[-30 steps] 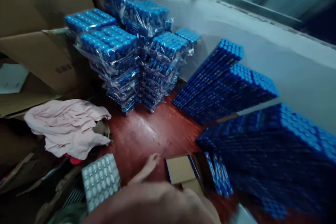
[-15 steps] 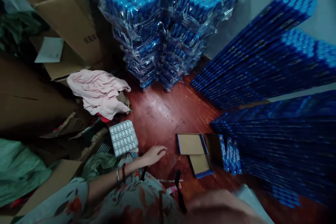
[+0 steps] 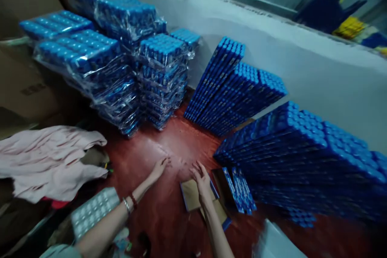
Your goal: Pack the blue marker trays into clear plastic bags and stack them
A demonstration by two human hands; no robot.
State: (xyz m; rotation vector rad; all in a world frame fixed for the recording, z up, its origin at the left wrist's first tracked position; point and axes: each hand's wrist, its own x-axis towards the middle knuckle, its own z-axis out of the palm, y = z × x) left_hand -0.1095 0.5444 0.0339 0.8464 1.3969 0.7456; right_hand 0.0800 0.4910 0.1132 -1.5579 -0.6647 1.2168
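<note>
My left hand reaches over the red floor, fingers apart and nothing in them; a bracelet and a red bead string circle its wrist. To its right, my right hand hangs above an open cardboard box with blue edges, fingers spread and empty. The forearm covers part of that box. Beside it, several blue printed packs lean at a dark open box. A pale tray with rows of bumps lies near my left forearm.
Plastic-wrapped blue stacks stand at the back left. Tall blue stacks fill the right side, by a white wall. Pink cloth lies at the left, and a pale, blurred object is at the bottom right.
The view has swung to the right and shows more wall. Both hands now reach forward; my right hand has come from the blurred bottom edge to above the open box.
</note>
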